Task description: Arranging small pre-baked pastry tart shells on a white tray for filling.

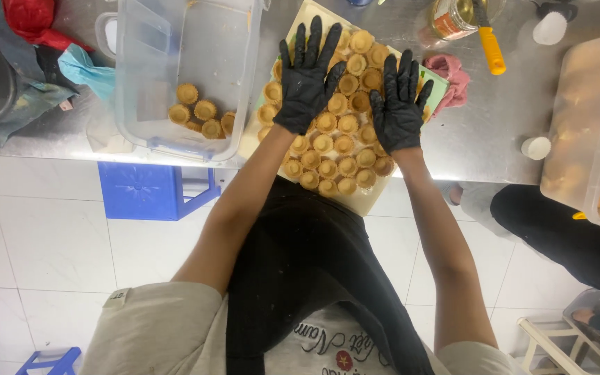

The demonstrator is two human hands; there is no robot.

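Both my hands wear black gloves and lie flat, fingers spread, over several small golden tart shells (336,156) packed on a pale tray (362,201) at the steel table's near edge. My left hand (307,80) rests on the shells at the tray's left and far side. My right hand (398,104) presses on those at the right side. Neither hand grips anything.
A clear plastic tub (185,76) left of the tray holds several tart shells (203,118). A second clear tub (592,132) with pastry stands at the right. A jar (453,17), a yellow-handled tool (492,50), a pink cloth (453,76), a blue stool (151,191) and another person's dark-clad leg (557,232) are nearby.
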